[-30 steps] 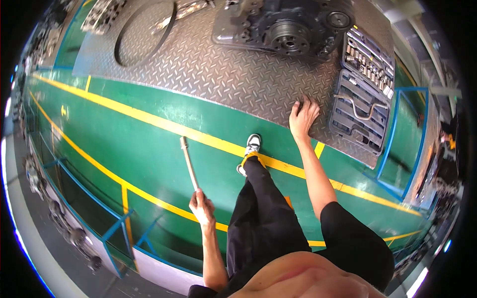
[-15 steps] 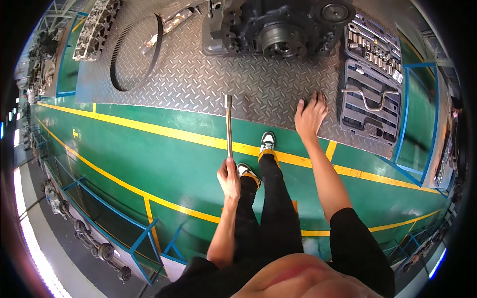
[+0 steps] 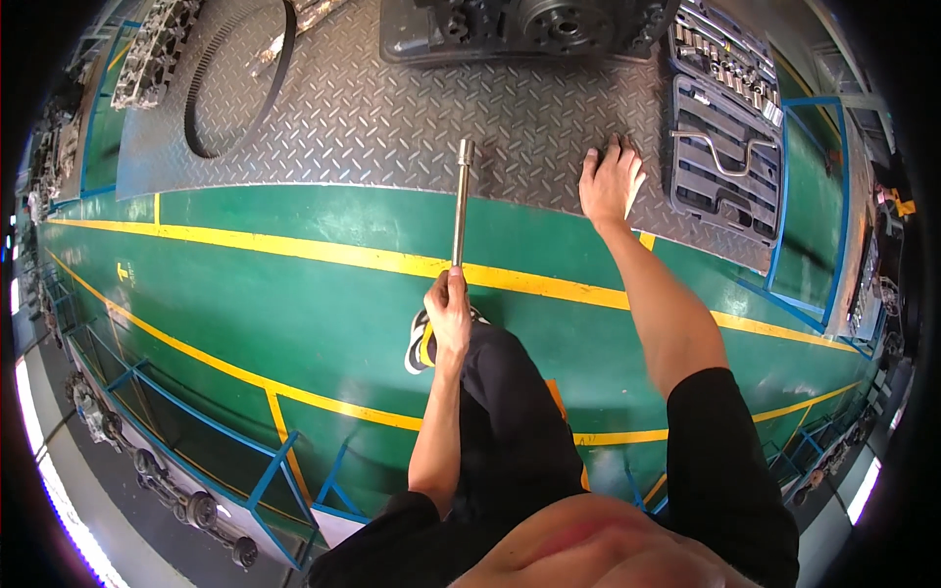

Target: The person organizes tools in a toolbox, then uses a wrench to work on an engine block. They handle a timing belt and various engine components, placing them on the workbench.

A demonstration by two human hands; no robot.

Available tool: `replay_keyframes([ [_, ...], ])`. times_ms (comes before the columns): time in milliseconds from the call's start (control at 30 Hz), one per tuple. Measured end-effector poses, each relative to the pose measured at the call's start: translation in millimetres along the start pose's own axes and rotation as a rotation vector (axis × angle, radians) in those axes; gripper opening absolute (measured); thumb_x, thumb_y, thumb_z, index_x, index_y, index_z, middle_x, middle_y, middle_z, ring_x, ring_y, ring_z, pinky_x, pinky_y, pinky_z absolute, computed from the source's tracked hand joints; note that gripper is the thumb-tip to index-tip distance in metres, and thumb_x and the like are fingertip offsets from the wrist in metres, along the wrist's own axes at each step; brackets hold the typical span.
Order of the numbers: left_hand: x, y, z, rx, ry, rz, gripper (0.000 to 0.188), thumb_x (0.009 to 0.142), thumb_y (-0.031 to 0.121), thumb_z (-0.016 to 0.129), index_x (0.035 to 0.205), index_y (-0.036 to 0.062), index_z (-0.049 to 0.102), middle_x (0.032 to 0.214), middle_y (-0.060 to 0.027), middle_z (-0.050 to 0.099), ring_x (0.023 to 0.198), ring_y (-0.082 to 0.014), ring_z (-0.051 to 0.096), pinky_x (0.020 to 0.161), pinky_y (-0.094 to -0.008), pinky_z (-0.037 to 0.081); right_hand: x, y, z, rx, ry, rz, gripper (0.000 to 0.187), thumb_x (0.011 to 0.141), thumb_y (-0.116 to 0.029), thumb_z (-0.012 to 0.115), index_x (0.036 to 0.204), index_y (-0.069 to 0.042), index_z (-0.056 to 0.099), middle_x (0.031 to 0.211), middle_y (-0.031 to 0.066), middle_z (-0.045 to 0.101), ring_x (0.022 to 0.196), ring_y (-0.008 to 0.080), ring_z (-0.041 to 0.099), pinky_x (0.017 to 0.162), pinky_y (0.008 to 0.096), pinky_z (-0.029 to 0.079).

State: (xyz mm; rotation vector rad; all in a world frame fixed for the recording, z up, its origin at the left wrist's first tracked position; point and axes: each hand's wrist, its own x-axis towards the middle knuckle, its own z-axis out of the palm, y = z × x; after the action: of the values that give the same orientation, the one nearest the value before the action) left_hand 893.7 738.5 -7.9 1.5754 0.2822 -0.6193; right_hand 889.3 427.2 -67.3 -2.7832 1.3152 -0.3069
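Note:
My left hand (image 3: 450,312) is closed round the lower end of a long metal extension bar with a socket (image 3: 462,201) on its far end. The bar points away from me, its tip over the edge of the tread-plate table (image 3: 343,127). My right hand (image 3: 610,184) lies with fingers apart at the table's near edge, holding nothing. To its right is an open grey tool case (image 3: 681,162), with sockets (image 3: 730,78) in its far half and a bent metal speed handle (image 3: 730,169) lying across the near half. A dark engine block (image 3: 470,49) stands beyond my hands.
At the far left of the table stand a large toothed ring (image 3: 193,122) and a metal cylinder head (image 3: 147,59). Blue rails (image 3: 809,176) rise right of the table, with more blue frames (image 3: 270,480) at lower left. Yellow lines (image 3: 323,255) cross the green floor.
My view has shifted forward, and my legs have changed their stance. The bar has swung slightly right, still in my left hand. My right hand remains at the table edge.

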Motion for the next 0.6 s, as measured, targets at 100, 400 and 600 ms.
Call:
replay_keyframes([
  [100,-6,-14,-4,-0.067,0.022,-0.028,0.043,0.107,0.03,0.055,0.071,0.0066,0.047,0.062,0.0063,0.036,0.055,-0.0035,0.03,0.048,-0.0269,0.021,-1,0,4,0.028,0.039,-0.012,0.053,0.1,-0.036,0.052,0.138,0.0,0.053,0.145,0.0188,0.05,0.138,0.0352,0.041,0.113,0.0536,0.03],
  [400,-20,-43,-26,-0.046,0.077,0.017,0.045,0.106,0.03,0.057,0.07,0.0056,0.045,0.062,0.0064,0.034,0.057,-0.0043,0.027,0.05,-0.0289,0.019,-4,4,14,-0.022,0.162,-0.077,0.052,0.101,-0.039,0.049,0.136,-0.002,0.057,0.128,0.0203,0.057,0.121,0.0386,0.051,0.103,0.0527,0.038],
  [600,-19,7,-51,-0.175,0.053,-0.034,0.031,0.104,0.024,0.056,0.084,0.0014,0.061,0.062,0.0076,0.043,0.052,-0.0007,0.032,0.046,-0.0239,0.021,-5,8,17,-0.018,0.117,-0.052,0.053,0.101,-0.039,0.048,0.139,-0.002,0.055,0.13,0.0196,0.057,0.122,0.0381,0.05,0.104,0.0525,0.038],
])
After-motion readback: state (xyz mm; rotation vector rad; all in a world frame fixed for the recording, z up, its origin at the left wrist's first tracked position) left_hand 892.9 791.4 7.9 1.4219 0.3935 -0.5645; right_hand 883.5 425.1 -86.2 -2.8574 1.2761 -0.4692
